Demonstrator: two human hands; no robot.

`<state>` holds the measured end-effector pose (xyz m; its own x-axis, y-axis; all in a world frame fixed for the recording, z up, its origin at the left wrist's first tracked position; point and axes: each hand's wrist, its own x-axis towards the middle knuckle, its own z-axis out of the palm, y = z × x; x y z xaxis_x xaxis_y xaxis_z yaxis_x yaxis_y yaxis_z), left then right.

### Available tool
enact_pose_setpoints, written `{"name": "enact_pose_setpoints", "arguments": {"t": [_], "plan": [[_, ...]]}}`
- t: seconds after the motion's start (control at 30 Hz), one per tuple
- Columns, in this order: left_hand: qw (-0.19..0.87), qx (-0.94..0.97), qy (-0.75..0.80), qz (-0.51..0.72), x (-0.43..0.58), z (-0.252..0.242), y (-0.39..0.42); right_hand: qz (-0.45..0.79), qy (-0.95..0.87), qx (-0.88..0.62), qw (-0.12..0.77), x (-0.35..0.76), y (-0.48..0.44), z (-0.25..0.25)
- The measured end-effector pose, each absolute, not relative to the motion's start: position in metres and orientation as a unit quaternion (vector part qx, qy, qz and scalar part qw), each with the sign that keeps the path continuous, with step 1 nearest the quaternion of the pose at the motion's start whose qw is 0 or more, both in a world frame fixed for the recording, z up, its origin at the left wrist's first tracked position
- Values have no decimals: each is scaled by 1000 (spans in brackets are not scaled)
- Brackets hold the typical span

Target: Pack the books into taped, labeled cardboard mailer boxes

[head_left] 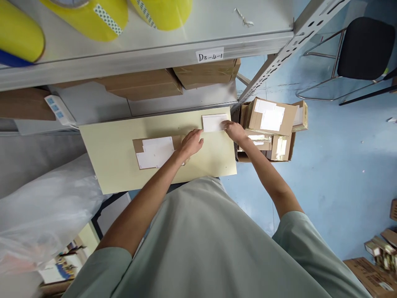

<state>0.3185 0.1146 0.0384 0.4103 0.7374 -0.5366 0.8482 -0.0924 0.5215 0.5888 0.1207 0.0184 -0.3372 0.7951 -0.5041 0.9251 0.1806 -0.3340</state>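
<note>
On the pale yellow board (118, 136) lies a flat brown parcel (137, 146) with white labels (156, 152). My left hand (192, 142) is above its right end, fingers extended and slightly bent toward the lower left corner of a white paper stack (214, 123); nothing shows in it. My right hand (235, 131) has its fingers closed on the right edge of that white stack, near the board's upper right corner.
Cardboard boxes (287, 118) fill a carton to the right of the board. A metal shelf (173, 49) with yellow tape rolls (169, 14) runs across the top. Plastic wrapping (52, 207) is at left, a black chair (366, 47) at upper right.
</note>
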Motion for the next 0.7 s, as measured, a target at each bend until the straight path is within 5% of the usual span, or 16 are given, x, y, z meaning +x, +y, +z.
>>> {"name": "enact_pose_setpoints", "arguments": {"t": [0.4,0.7], "plan": [[626,464,622,78,332,6,122,-274,744,581,182,571,126,31],[590,465,648,128,338,8,118,-250,757,588,137,574,111,18]]}}
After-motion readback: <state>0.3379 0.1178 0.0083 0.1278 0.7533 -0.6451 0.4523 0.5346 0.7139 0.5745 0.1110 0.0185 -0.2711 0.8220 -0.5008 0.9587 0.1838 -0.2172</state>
